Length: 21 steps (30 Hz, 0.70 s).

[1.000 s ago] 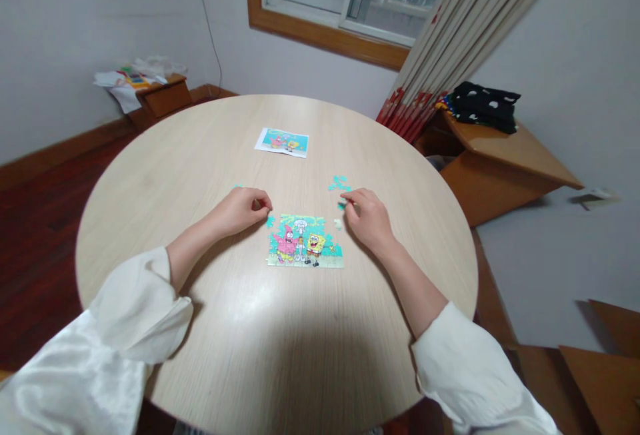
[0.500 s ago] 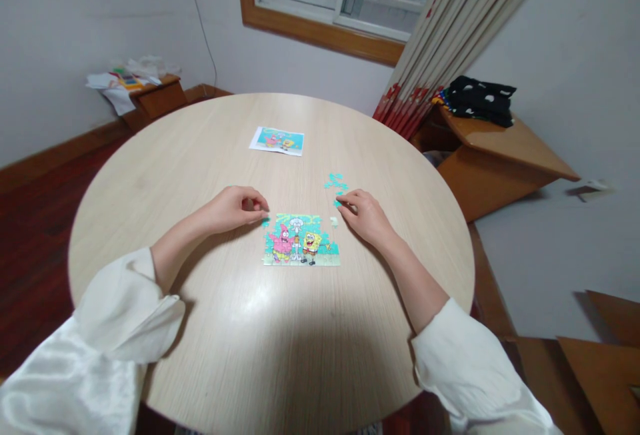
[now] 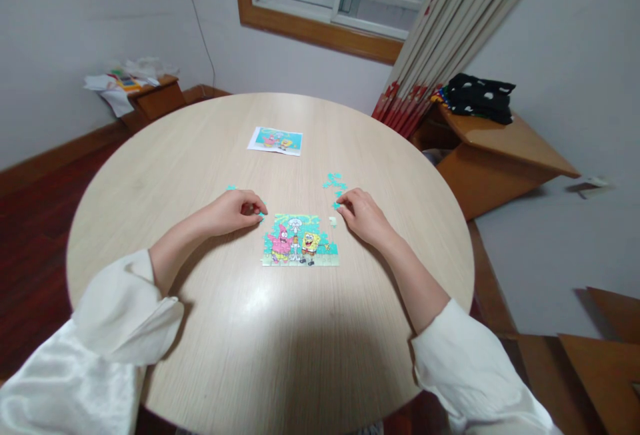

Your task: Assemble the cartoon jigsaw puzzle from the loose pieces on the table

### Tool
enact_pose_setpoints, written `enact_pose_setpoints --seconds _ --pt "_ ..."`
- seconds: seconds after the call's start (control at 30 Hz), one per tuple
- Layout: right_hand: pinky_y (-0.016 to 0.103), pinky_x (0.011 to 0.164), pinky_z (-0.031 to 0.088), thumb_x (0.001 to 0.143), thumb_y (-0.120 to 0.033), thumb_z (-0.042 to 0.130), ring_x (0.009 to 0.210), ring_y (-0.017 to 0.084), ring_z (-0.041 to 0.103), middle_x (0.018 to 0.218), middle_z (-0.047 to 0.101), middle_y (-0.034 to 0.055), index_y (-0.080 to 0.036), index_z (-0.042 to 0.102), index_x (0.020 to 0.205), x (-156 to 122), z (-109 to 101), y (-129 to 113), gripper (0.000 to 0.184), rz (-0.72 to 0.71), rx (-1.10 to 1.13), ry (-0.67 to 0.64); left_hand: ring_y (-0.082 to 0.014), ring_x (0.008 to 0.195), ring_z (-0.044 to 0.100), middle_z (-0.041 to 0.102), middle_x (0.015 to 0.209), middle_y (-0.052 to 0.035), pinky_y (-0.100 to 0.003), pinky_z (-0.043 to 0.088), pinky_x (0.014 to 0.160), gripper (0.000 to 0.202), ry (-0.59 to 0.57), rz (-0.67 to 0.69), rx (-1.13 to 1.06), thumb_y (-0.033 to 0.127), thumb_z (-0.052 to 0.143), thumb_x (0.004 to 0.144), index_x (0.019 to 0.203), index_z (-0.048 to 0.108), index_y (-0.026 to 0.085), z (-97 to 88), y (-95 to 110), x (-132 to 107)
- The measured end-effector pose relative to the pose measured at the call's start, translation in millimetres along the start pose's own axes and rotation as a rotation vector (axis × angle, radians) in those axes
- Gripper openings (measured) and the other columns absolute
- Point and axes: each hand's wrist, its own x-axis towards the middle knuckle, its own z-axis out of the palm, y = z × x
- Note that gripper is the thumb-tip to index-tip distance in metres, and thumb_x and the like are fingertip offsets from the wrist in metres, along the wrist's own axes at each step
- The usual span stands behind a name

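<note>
A partly assembled jigsaw puzzle (image 3: 293, 242) with cartoon figures lies flat on the table, its upper corners unfilled. My left hand (image 3: 235, 211) is at its upper left, thumb and fingers closed on a small teal puzzle piece (image 3: 261, 216). To the upper right, the thumb and forefinger of my right hand (image 3: 366, 215) pinch the edge of another teal piece (image 3: 336, 206). Several loose teal pieces (image 3: 334, 180) lie just beyond that hand. One pale piece (image 3: 333, 221) rests between the puzzle and my right hand. Behind my left hand a further teal piece (image 3: 231, 188) shows.
A printed reference picture (image 3: 276, 141) lies farther back on the round wooden table (image 3: 240, 348). Beyond the table stand a small stand with papers (image 3: 155, 96) at left and a wooden cabinet (image 3: 515, 145) with black cloth at right. A curtain (image 3: 450, 28) hangs beside the window.
My left hand has shifted slightly down and left, and the teal piece now shows between its fingertips. A loose piece behind that hand has come into clearer view. My right hand has barely moved.
</note>
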Motion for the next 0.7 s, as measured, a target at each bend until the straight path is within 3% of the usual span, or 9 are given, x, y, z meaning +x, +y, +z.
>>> enact_pose_setpoints --seconds 0.47,0.7 --pt "0.041 0.080 0.047 0.084 -0.021 0.055 0.092 0.025 0.055 0.098 0.060 0.0105 -0.019 0.057 0.089 -0.8 -2.4 1.5 0.006 0.032 -0.045 -0.042 -0.0098 0.053 0.044 0.055 0.057 0.0006 -0.024 0.035 0.052 0.013 0.134 -0.019 -0.046 0.015 0.056 0.068 0.074 0.067 0.015 5.9 -0.3 1.3" --pt "0.037 0.075 0.045 0.081 -0.020 0.054 0.084 0.024 0.055 0.090 0.060 0.0099 -0.018 0.051 0.090 -0.5 -1.4 -3.7 0.010 0.121 0.012 -0.009 -0.0096 0.055 0.048 0.057 0.065 -0.0006 -0.025 0.039 0.054 0.007 0.270 -0.011 -0.109 0.011 0.057 0.065 0.067 0.062 0.014 4.2 2.5 1.8"
